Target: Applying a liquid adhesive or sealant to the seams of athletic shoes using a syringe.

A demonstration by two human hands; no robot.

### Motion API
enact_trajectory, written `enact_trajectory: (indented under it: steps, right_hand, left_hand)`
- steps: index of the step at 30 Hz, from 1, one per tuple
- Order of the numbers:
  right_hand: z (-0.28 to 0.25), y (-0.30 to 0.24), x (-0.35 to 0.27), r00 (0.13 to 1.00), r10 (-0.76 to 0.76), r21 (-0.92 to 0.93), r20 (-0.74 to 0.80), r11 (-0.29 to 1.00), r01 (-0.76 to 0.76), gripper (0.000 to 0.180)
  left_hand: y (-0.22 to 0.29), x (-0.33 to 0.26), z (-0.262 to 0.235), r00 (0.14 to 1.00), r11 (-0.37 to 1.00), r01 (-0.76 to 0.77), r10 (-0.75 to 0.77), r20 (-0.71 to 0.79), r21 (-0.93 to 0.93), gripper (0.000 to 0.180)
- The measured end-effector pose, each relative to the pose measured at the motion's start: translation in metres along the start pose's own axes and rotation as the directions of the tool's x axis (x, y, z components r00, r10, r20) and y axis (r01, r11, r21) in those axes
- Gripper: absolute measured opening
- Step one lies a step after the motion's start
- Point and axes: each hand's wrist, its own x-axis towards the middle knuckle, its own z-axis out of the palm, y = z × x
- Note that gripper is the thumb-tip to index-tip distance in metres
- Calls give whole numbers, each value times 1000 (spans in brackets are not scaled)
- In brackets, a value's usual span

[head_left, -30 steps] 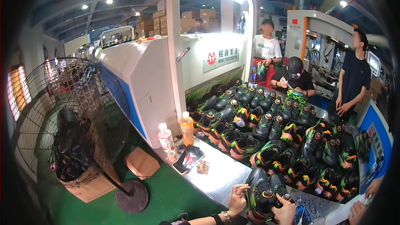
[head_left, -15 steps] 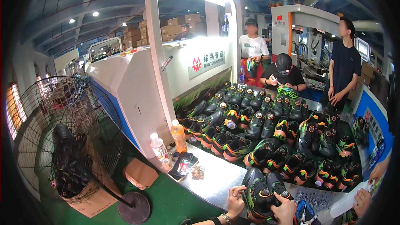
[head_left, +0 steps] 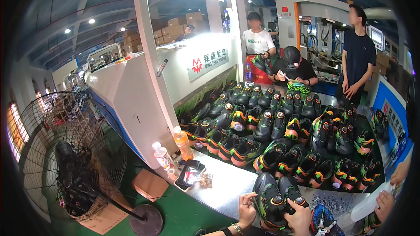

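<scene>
As the view swings right, a white machine (head_left: pixel 131 87) with a lettered, red-emblemed sign (head_left: pixel 209 64) flanks the metal table (head_left: pixel 236 177) at far left, while at the table's near edge the pair of black shoes (head_left: pixel 266 191) stays gripped by the right hand (head_left: pixel 300 216), handling apparently unchanged, the left hand (head_left: pixel 247 212) curled alongside, its hold unclear.

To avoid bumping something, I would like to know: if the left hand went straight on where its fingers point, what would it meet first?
Most likely the black shoe just right of the left hand; depth is unclear, so they may already touch.
</scene>
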Motion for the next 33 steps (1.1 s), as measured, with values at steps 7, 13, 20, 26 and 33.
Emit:
enact_trajectory:
  steps: [7, 13, 20, 26, 33]
  right_hand:
    - [28, 28, 14, 983, -59, -21, -175, 998, 56, 52]
    - [28, 29, 14, 973, -98, -31, -209, 995, 93, 52]
    - [31, 39, 15, 994, 10, -35, -108, 999, -14, 57]
    - [26, 34, 14, 999, -39, 32, 6, 999, 39, 62]
    - [10, 40, 23, 967, -247, 111, 59, 965, 239, 67]
  left_hand:
    - [-3, 3, -1, 999, 998, -34, 33, 24, 55, 42]
    - [1, 2, -1, 998, 999, 49, -50, 49, 20, 32]
    - [5, -1, -3, 997, 998, 60, -60, 53, 3, 31]
    - [-6, -5, -1, 998, 998, 51, -49, 50, -47, 31]
    - [-24, -2, -15, 934, 918, 331, -352, -63, -220, 27]
